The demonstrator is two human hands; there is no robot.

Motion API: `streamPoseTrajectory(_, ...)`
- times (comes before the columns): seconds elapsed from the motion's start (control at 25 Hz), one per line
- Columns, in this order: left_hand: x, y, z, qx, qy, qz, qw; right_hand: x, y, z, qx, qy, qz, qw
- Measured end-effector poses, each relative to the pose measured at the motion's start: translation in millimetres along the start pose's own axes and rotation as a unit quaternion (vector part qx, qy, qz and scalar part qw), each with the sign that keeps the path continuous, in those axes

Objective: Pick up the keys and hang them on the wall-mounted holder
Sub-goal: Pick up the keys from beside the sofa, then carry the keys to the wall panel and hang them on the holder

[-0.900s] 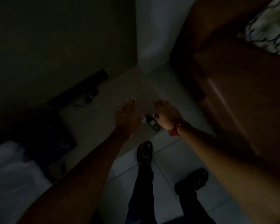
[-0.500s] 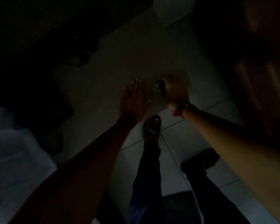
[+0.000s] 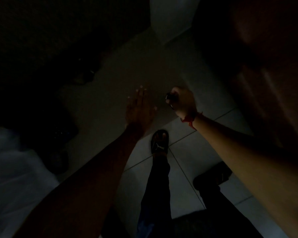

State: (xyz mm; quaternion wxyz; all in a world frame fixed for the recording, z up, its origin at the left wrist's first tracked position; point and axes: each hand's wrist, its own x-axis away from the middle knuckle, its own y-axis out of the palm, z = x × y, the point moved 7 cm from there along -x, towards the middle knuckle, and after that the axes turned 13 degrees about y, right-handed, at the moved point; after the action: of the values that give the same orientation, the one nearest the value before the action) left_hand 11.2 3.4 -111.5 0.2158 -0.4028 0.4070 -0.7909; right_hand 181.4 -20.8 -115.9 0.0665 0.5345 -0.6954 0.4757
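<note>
The room is very dark. My right hand [image 3: 183, 102], with a red thread at the wrist, is closed around the keys [image 3: 169, 100]; only a dark fob and a glint of metal stick out at its left side. It is lifted above a pale low surface [image 3: 124, 78]. My left hand [image 3: 140, 109] hovers flat beside it, fingers stretched out and holding nothing. No wall-mounted holder is visible.
A brown sofa [image 3: 268, 69] fills the right side. A white wall corner [image 3: 170, 16] stands at the top. Dark objects [image 3: 86, 76] lie at the left, with white cloth [image 3: 12, 169] at the lower left. My legs and black sandals [image 3: 159, 143] stand on light floor tiles.
My right hand closed on the keys that lay on the surface and lifted them. The view has tilted and darkened. The left hand stayed flat.
</note>
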Motion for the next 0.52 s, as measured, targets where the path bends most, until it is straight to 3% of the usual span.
streamPoseTrajectory(0.28,-11,-161,83,-0.082,0.086,0.084,0.989,47,-161,-82,-0.086,-0.058,0.067,0.992)
streamPoseTrajectory(0.52,-8,-363,228,-0.118,0.185,0.173,0.960,129,-379,-173,-0.092,-0.097,0.174,0.976)
